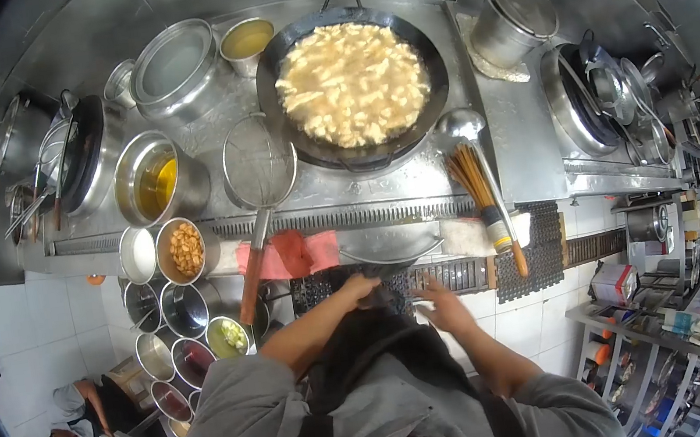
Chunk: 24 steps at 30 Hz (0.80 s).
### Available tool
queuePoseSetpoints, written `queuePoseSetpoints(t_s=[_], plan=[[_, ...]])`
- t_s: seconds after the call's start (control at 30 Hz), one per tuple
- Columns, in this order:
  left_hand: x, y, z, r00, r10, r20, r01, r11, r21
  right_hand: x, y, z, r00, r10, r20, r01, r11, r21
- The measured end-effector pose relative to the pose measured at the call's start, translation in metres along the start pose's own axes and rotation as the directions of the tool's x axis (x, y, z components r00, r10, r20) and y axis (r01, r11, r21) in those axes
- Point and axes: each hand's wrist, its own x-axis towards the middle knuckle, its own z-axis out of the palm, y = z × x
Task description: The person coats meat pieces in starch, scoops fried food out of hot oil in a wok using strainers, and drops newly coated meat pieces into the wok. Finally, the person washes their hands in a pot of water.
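My left hand point(359, 290) is in front of my body at the stove's front edge, its fingers closed on the dark cloth of my black apron point(375, 339). Nothing is in my right hand point(439, 304), which hangs with fingers apart just right of the apron. Beyond both hands, a large black wok point(440, 74) holds pale battered pieces point(355, 85) in bubbling oil. To its left lies a wire skimmer point(259, 164) with a wooden handle over the front edge. A ladle point(462, 126) and a bamboo wok brush point(476, 180) lie on the right.
Metal pots of liquid point(171, 69) and yellow oil point(158, 182) stand on the left. Below them are several ingredient containers, one with brown fried pieces point(186, 251). Red cloths point(291, 254) lie along the stove edge. Another person point(97, 411) is at lower left; a metal rack point(650, 347) stands right.
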Motion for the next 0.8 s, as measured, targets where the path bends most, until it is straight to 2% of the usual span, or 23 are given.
queuePoseSetpoints(t_s=[0.03,0.07,0.13,0.2,0.27,0.3,0.33,0.37,0.4,0.47,0.53,0.57,0.6,0.63,0.67,0.7,0.73,0.77,0.8], plan=[[0.025,-0.022,-0.018,0.99,0.116,-0.076,-0.073,0.903,0.424,-0.003,0.008,-0.019,0.992,0.044,-0.12,-0.062,0.987,-0.15],[0.049,-0.049,-0.035,0.963,0.251,-0.097,-0.086,0.628,0.773,-0.007,0.017,-0.038,0.966,0.074,-0.246,-0.144,0.948,-0.282],[0.008,-0.047,-0.057,0.963,0.265,-0.036,-0.102,0.488,0.867,-0.009,0.03,-0.094,0.915,-0.04,-0.401,-0.121,0.921,-0.37],[0.018,-0.079,-0.097,0.945,0.324,0.043,-0.197,0.458,0.867,-0.004,0.02,-0.149,0.838,0.174,-0.518,-0.306,0.934,-0.183],[-0.038,-0.058,-0.111,0.988,0.146,0.049,-0.124,0.566,0.815,0.012,0.026,-0.204,0.751,-0.111,-0.651,-0.145,0.934,-0.326],[-0.048,-0.063,-0.123,0.953,0.25,0.168,-0.267,0.438,0.859,0.02,0.001,-0.232,0.723,-0.181,-0.667,-0.161,0.894,-0.418],[-0.054,-0.072,-0.136,0.925,0.252,0.285,-0.351,0.277,0.895,0.029,-0.027,-0.263,0.697,-0.254,-0.671,-0.177,0.846,-0.504],[-0.06,-0.081,-0.15,0.883,0.25,0.397,-0.433,0.112,0.894,0.043,-0.039,-0.289,0.677,-0.233,-0.699,-0.15,0.885,-0.44],[-0.061,-0.092,-0.164,0.866,0.145,0.478,-0.475,-0.061,0.878,0.06,-0.045,-0.313,0.662,-0.209,-0.72,-0.117,0.92,-0.375],[-0.082,-0.11,-0.187,0.587,0.416,0.695,-0.706,-0.158,0.691,0.101,-0.037,-0.365,0.598,-0.394,-0.698,-0.08,0.837,-0.542],[-0.077,-0.128,-0.216,0.318,0.422,0.849,-0.861,-0.247,0.446,0.15,-0.009,-0.419,0.554,-0.512,-0.656,-0.12,0.731,-0.672],[-0.097,-0.127,-0.203,0.342,0.47,0.814,-0.852,-0.21,0.479,0.17,0.011,-0.442,0.596,-0.483,-0.641,-0.192,0.69,-0.698],[-0.134,-0.113,-0.193,0.674,0.543,0.501,-0.597,0.001,0.802,0.193,0.034,-0.468,0.635,-0.457,-0.623,-0.254,0.638,-0.727],[-0.17,-0.095,-0.182,0.865,0.495,0.08,-0.222,0.233,0.947,0.216,0.077,-0.493,0.671,-0.435,-0.601,-0.288,0.594,-0.751],[-0.189,-0.075,-0.167,0.756,0.655,-0.013,0.046,-0.033,0.998,0.231,0.102,-0.506,0.712,-0.35,-0.608,-0.328,0.601,-0.729],[-0.189,-0.07,-0.163,0.687,0.606,-0.4,0.223,0.348,0.911,0.246,0.124,-0.518,0.748,-0.262,-0.61,-0.369,0.6,-0.71],[-0.212,-0.026,-0.136,0.567,0.375,-0.733,0.158,0.824,0.544,0.254,0.131,-0.52,0.775,-0.101,-0.623,-0.432,0.635,-0.641],[-0.208,-0.024,-0.14,0.467,0.449,-0.762,0.141,0.813,0.565,0.26,0.126,-0.516,0.78,0.071,-0.621,-0.432,0.78,-0.454],[-0.199,-0.026,-0.146,0.36,0.52,-0.774,0.13,0.794,0.594,0.265,0.115,-0.511,0.783,0.245,-0.572,-0.443,0.865,-0.235]])
